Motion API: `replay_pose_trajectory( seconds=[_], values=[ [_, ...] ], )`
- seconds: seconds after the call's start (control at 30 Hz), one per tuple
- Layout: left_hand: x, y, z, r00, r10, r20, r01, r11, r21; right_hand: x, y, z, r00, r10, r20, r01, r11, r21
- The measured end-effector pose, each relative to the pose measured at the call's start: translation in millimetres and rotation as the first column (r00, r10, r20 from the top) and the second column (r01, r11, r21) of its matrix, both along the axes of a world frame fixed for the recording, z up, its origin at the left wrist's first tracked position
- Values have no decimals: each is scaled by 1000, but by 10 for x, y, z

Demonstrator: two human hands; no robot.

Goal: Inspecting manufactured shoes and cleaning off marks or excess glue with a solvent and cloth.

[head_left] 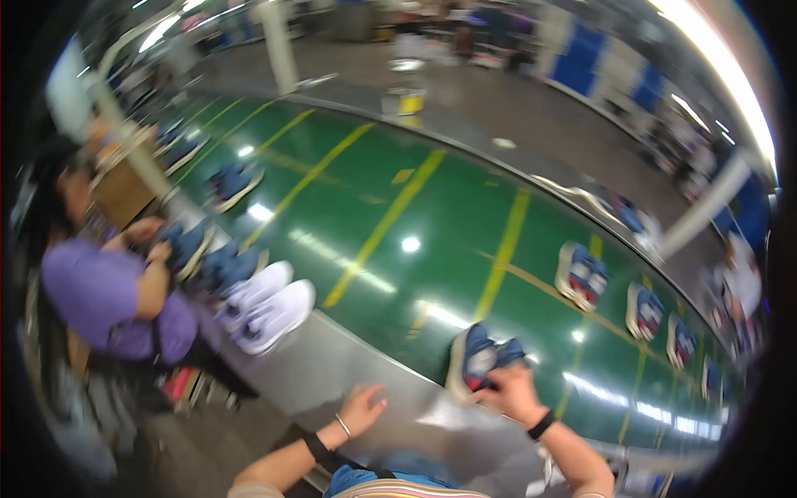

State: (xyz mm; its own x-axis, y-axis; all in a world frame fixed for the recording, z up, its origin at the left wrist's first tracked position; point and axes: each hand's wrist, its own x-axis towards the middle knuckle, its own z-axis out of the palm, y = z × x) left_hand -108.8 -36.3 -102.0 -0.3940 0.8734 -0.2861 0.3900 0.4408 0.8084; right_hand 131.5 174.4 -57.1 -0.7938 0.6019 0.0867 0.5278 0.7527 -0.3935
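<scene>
My right hand grips a blue sneaker with a white sole at the near edge of the green conveyor belt. My left hand rests open on the grey metal ledge in front of the belt, holding nothing. Both wrists wear dark bands. More blue sneakers lie on their sides further right along the belt. The picture is blurred by motion.
A person in a purple top sits at my left, holding a blue shoe. A pair of white sneakers lies beside them on the ledge. Yellow lines cross the belt. Another person stands at the far right.
</scene>
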Motion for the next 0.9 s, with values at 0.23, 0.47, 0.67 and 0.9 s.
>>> replay_pose_trajectory(
  seconds=[0.23,0.47,0.67,0.9],
  values=[
    [-1484,-485,459,536,217,-816,-340,940,27,-592,2640,-426,855,-466,226,421,880,221],
    [-2307,-520,257,555,-519,-650,-207,670,-712,-868,2900,-921,880,-474,33,446,847,289],
    [-1967,-363,345,538,-483,-691,52,837,-545,-616,841,-507,916,-336,-218,206,862,-464],
    [419,-53,489,671,-496,-551,446,864,-236,-421,-1461,-396,820,-559,-121,221,506,-834]
  ],
)
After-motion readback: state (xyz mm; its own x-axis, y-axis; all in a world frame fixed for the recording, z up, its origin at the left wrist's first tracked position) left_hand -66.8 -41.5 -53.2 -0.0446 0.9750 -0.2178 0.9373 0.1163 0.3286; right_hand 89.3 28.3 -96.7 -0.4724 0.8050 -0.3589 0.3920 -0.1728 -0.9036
